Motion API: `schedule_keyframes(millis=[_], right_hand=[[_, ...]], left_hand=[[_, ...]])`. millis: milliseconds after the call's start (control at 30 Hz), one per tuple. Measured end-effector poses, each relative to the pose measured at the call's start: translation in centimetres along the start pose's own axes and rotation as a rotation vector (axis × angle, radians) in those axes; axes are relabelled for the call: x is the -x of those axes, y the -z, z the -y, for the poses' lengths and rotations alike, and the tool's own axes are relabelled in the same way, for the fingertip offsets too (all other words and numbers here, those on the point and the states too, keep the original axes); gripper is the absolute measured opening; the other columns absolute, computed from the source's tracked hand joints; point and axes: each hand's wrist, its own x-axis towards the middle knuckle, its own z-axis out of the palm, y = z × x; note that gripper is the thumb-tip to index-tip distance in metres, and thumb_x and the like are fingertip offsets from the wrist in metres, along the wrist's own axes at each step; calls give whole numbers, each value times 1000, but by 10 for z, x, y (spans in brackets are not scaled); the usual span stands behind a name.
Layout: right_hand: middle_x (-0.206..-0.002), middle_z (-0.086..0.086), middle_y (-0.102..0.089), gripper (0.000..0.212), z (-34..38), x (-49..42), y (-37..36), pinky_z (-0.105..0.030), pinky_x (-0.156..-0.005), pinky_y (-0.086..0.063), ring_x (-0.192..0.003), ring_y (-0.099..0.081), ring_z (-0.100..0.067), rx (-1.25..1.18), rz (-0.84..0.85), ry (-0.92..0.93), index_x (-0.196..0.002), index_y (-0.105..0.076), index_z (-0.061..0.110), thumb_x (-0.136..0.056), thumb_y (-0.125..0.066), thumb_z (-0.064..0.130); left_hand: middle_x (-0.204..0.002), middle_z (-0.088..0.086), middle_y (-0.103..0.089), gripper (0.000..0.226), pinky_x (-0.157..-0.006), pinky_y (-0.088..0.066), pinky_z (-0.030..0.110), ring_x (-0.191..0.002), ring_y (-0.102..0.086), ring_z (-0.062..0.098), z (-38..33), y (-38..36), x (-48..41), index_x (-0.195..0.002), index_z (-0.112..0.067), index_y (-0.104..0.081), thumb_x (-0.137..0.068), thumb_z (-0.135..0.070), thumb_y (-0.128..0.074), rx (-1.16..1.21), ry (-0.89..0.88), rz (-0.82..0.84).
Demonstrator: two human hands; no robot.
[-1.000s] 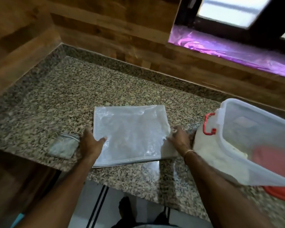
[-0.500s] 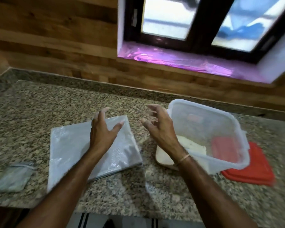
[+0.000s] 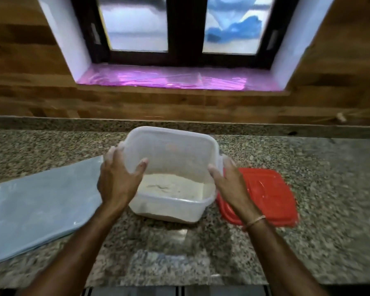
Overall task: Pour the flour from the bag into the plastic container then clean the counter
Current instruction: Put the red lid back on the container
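Between the grips, the plastic container held the flour, with the left grip and right grip each clamped on a side wall. The red lid lay just right of the right grip, the nearer one; the bag lay flat to the left of the left grip.

The container is translucent white, the lid red, the counter speckled grey-brown.

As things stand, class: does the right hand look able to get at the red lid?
Probably yes. The red lid lies uncovered on the counter, just beside the right hand. That hand grips the side of the plastic container, though, so it must let go first.
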Motion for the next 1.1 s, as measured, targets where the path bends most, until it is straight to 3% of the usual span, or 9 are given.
schedule_keyframes(millis=[133, 233, 367, 433, 567, 667, 767, 967, 1100], right_hand=[[-120, -10, -71, 58, -7, -27, 8, -46, -86, -58, -104, -68, -33, -100, 38, 30, -133, -57, 14, -89, -44, 49], [-134, -6, -69, 68, -14, -47, 15, -51, -97, -58, -117, -68, -29, -162, 125, 18, -145, -52, 22, -88, -43, 59], [-163, 4, -43, 64, -34, -47, 32, -41, -117, -40, -145, -44, -13, -419, 122, -17, -161, -37, 28, -106, -46, 58], [-161, -2, -44, 64, -72, -54, 40, -41, -114, -41, -143, -45, -18, -371, 23, -124, -159, -38, 23, -105, -48, 57], [-154, -22, -42, 96, -157, -71, 59, -60, -115, -37, -143, -40, -44, 164, -53, -517, -150, -40, 16, -78, -79, 66], [-149, -25, -38, 108, -201, -69, 69, -62, -115, -34, -139, -38, -46, 199, -18, -731, -144, -36, 17, -64, -91, 63], [-153, -27, -37, 122, -222, -66, 64, -62, -117, -30, -142, -37, -46, 212, 2, -728, -152, -28, 17, -59, -93, 64], [-143, -25, -44, 109, -225, -64, 52, -57, -112, -35, -134, -43, -44, 187, -31, -691, -142, -37, 18, -59, -94, 62], [-132, -21, -51, 99, -243, -73, 66, -60, -96, -55, -115, -61, -43, -62, -122, -743, -131, -48, 15, -57, -95, 60]], left_hand=[[-164, 5, -34, 84, -101, -47, 57, -143, -41, 36, -23, -12, 22, -156, -27, -32, -89, -69, -61, -77, 89, -45], [-166, 5, -31, 85, -103, -45, 57, -144, -38, 36, -37, -19, 29, -157, -26, -29, -90, -67, -60, -94, 140, -59], [-165, 5, -31, 82, -104, -44, 57, -143, -39, 38, -40, -21, 28, -158, -26, -28, -92, -65, -58, -134, 161, -61], [-165, 6, -32, 81, -105, -43, 58, -144, -39, 39, -40, -23, 27, -158, -26, -28, -93, -63, -58, -148, 167, -66], [-163, 9, -36, 79, -105, -43, 59, -142, -42, 40, -41, -26, 25, -156, -26, -32, -92, -63, -60, -177, 171, -86], [-164, 8, -34, 80, -107, -42, 59, -144, -41, 39, -43, -28, 25, -157, -24, -33, -92, -63, -61, -188, 175, -86], [-165, 8, -34, 81, -108, -41, 59, -144, -41, 39, -42, -28, 26, -157, -23, -34, -92, -62, -62, -198, 164, -79], [-165, 8, -34, 82, -108, -41, 59, -144, -40, 40, -42, -27, 26, -158, -23, -34, -92, -60, -65, -201, 149, -64], [-165, 7, -34, 81, -108, -41, 59, -143, -42, 40, -41, -27, 25, -157, -24, -35, -91, -59, -66, -200, 152, -60]])
